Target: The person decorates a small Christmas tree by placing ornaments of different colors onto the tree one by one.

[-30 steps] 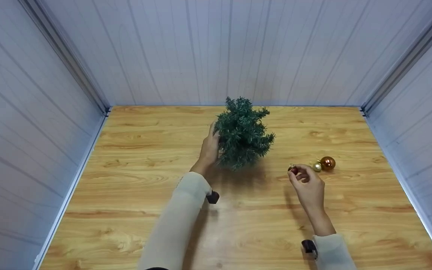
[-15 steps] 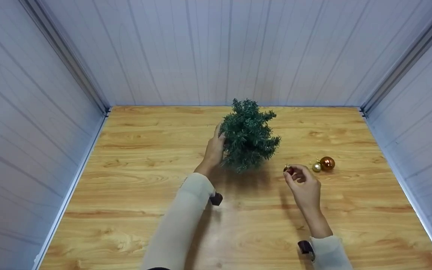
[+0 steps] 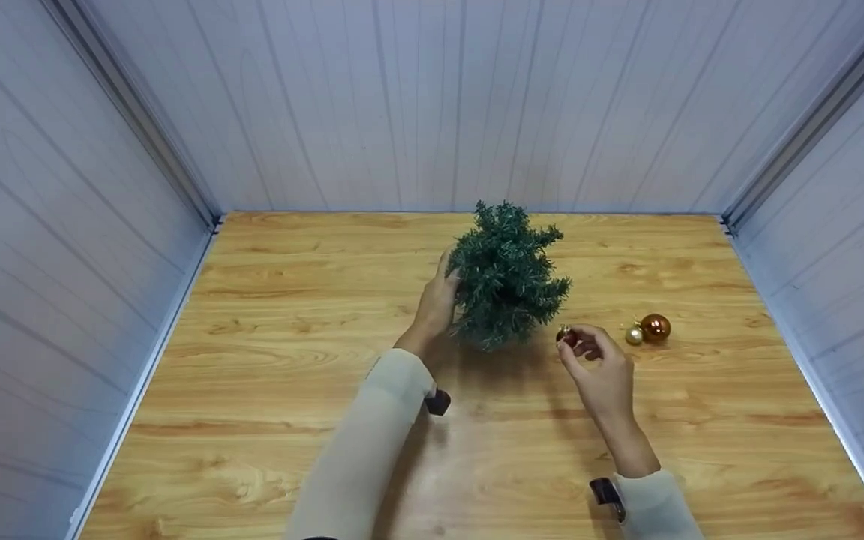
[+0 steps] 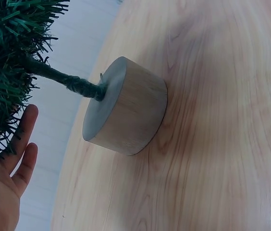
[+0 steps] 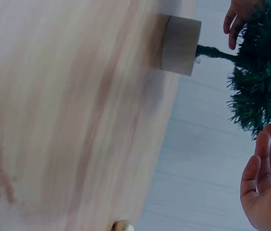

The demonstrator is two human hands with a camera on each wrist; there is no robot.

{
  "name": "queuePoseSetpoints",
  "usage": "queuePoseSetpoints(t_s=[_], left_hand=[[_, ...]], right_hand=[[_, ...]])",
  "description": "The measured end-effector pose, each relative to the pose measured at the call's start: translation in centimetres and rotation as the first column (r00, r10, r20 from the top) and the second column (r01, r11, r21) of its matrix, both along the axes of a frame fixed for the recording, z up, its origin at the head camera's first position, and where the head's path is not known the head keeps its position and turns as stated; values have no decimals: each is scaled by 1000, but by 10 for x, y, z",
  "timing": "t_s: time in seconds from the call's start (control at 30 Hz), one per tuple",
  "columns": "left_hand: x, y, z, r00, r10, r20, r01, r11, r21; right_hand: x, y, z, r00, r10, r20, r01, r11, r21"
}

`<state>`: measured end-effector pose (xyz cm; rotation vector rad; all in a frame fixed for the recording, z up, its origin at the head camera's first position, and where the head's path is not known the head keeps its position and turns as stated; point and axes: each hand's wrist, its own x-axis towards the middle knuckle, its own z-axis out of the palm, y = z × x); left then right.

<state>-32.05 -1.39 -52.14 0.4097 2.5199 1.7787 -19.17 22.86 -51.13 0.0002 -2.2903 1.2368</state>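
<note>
My left hand (image 3: 436,306), visible fingers nearly straight, touches the left side of a green tree (image 3: 508,279) on a wooden table (image 3: 252,420); my right hand (image 3: 604,371) pinches a red bauble (image 3: 567,337) near the tree's right; a gold bauble (image 3: 634,336) and copper bauble (image 3: 655,327) lie farther right.

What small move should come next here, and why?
Probably the right hand should ease the dark red ball onto the right side of the little green tree: it pinches the ball close to that side, while the left hand touches the tree's left side, perhaps steadying it.
</note>
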Motion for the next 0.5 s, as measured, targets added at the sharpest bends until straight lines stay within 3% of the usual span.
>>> queuePoseSetpoints(t_s=[0.5], left_hand=[[5, 7, 0, 999, -36, 29, 36, 999, -5]], right_hand=[[-2, -18, 19, 990, 94, -104, -93, 996, 11]])
